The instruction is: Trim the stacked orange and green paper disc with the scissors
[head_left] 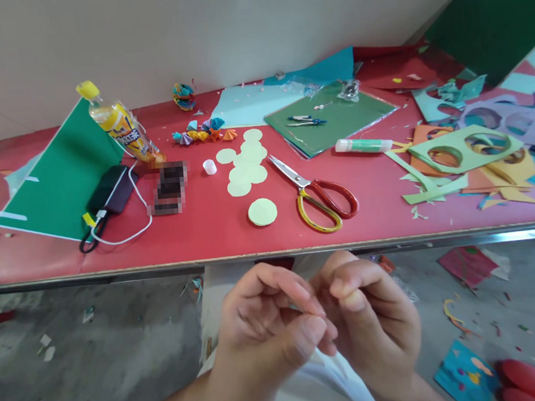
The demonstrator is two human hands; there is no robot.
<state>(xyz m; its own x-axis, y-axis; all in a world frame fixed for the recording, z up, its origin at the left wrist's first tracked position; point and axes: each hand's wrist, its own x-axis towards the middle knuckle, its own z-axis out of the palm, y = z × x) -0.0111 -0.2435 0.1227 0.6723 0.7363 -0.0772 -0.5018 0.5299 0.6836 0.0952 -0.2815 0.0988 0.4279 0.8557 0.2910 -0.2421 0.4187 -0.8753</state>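
Note:
Just in front of the table edge, my left hand [278, 335] and my right hand [372, 319] are held close together. Thumb and forefinger of the right are pinched; the left's fingertips also come together, and anything held in either is too small or hidden to make out. Beyond them on the red table lies a pale green paper circle [262, 212]. Several more overlapping pale green circles [248, 165] are spread farther back. Scissors [316, 193] with one red and one yellow handle lie slightly spread to the right. A glue stick [364, 146] rests behind them, and its white cap [210, 167] sits apart.
At left stand a drink bottle [120, 125] and a green board [62, 179], beside a dark power bank [113, 189] with a white cable and a blurred phone [169, 188]. Cut paper scraps [467, 147] cover the right side. Folded paper pieces [204, 131] lie at the back.

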